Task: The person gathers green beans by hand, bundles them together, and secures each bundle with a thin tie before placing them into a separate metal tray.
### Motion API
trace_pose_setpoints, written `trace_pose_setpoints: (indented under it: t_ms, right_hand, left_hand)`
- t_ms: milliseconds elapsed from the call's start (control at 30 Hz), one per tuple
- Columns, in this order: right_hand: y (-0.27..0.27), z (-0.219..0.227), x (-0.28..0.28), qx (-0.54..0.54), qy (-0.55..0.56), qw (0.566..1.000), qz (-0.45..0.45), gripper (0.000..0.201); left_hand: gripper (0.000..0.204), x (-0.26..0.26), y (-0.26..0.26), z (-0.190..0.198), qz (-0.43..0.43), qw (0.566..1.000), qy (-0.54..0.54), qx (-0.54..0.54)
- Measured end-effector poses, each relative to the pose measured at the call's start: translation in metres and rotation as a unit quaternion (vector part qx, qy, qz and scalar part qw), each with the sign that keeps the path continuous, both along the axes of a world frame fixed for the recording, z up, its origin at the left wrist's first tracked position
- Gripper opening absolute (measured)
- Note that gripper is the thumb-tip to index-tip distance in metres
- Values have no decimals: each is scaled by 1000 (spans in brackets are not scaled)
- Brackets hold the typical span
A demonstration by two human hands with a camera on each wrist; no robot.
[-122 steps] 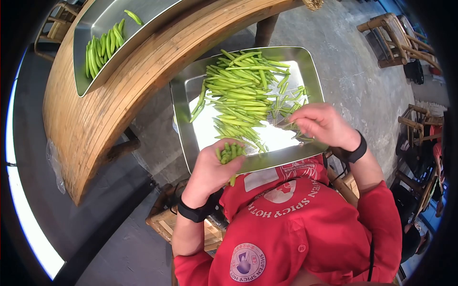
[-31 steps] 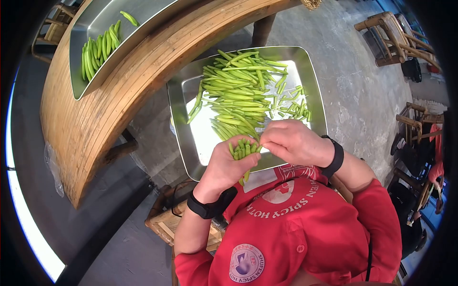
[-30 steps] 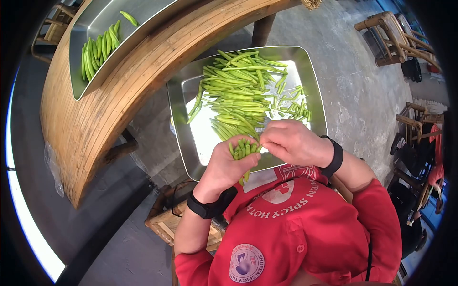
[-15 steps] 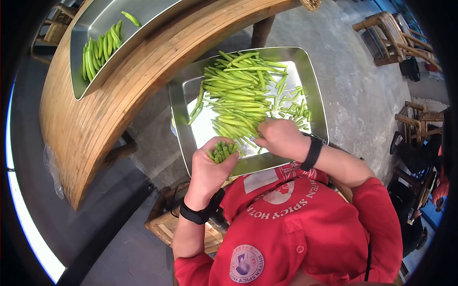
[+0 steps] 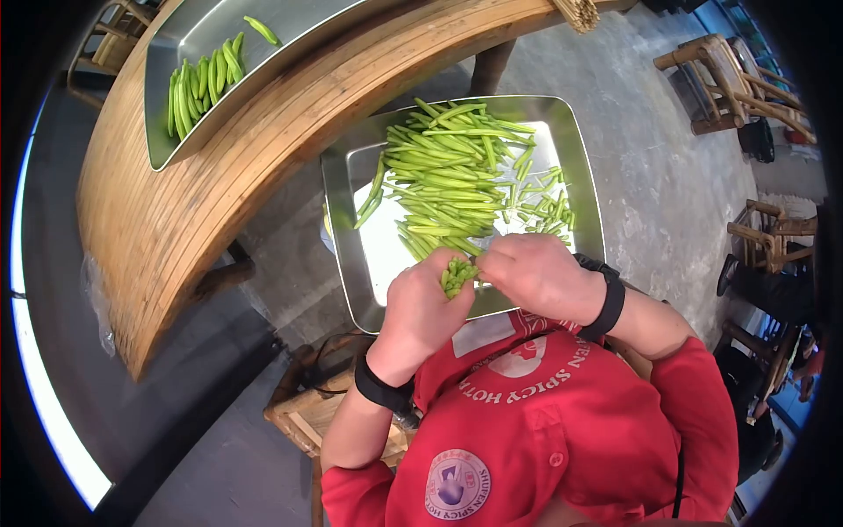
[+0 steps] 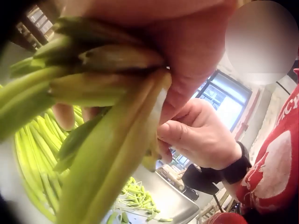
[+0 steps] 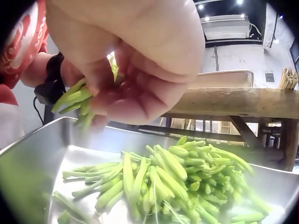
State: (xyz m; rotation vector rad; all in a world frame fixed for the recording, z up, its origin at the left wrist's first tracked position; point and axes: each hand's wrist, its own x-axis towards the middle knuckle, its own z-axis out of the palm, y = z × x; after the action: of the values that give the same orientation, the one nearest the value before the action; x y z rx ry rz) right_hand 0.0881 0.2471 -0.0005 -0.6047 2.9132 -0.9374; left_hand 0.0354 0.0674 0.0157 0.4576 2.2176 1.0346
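Observation:
My left hand grips a bundle of green beans near the front edge of a steel tray. In the left wrist view the bundled beans fan out from under the fingers. Thumb and fingers of my right hand are curled together at the bundle's right side, pinching the end of a bean; in the right wrist view that hand partly hides the bundle. A large pile of green beans lies in the tray, with short snapped ends and strings heaped to its right.
A curved wooden table stands to the left, bearing a second steel tray with some green beans. Below and left of the held tray is a wooden stool. More wooden chairs stand on the right.
The right hand has moved from above the snapped ends to the bundle, away toward the tray, then back to the bundle. The left hand swung left, then returned right with its beans.

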Motion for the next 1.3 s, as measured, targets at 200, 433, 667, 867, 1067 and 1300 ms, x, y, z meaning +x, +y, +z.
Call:
trace_pose_setpoints:
  t_ms: [200, 433, 667, 867, 1067, 1300]
  right_hand:
    - [15, 4, -3, -21, -49, 998, 33, 10]
    - [8, -8, -1, -62, -11, 998, -22, 24]
    - [-7, -11, -6, -169, 54, 969, -172, 13]
    - [23, -5, -12, -245, -61, 967, -46, 8]
    - [37, 7, -9, -256, -155, 953, 53, 9]
    - [46, 9, -3, -265, -111, 958, -3, 11]
  left_hand:
    - [22, 4, 1, -10, 50, 995, -63, 60]
    - [21, 4, 11, -2, 96, 984, -134, 69]
    - [20, 13, 28, -12, 254, 908, -223, 247]
    - [25, -2, 7, 3, 136, 936, -287, 153]
    - [22, -4, 2, 9, 46, 941, -311, 128]
    - [23, -10, -2, 20, 34, 942, -321, 88]
